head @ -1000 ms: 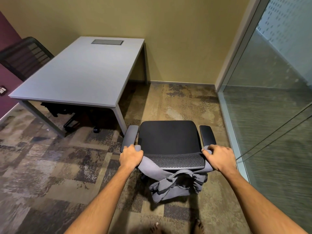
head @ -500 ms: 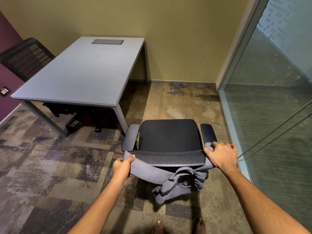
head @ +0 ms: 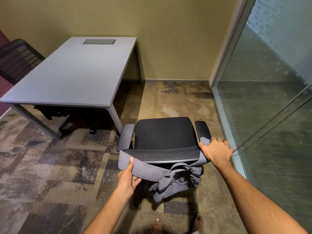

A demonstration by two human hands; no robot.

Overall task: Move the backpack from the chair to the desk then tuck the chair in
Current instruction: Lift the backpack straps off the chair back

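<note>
A black office chair [head: 164, 132] stands in front of me, its mesh backrest top nearest to me. A grey backpack [head: 175, 181] hangs limp behind the backrest, its straps looped over the backrest's two corners. My left hand [head: 129, 179] grips the left strap from below, thumb on top of the fabric. At the backrest's right corner, my right hand [head: 215, 152] is closed over the right strap. The grey desk [head: 72, 76] stands to the left and farther away, its top bare except for a flush cable hatch.
A second black mesh chair [head: 18, 59] sits behind the desk at far left, its base visible under the desk. A glass partition [head: 270, 107] runs along the right side close to the chair. Patterned carpet [head: 50, 174] lies between chair and desk. My bare feet show at the bottom edge.
My left hand slid down off the backrest's left corner and now holds the strap lower, from underneath. The right hand stayed at the right corner. The view shifted slightly.
</note>
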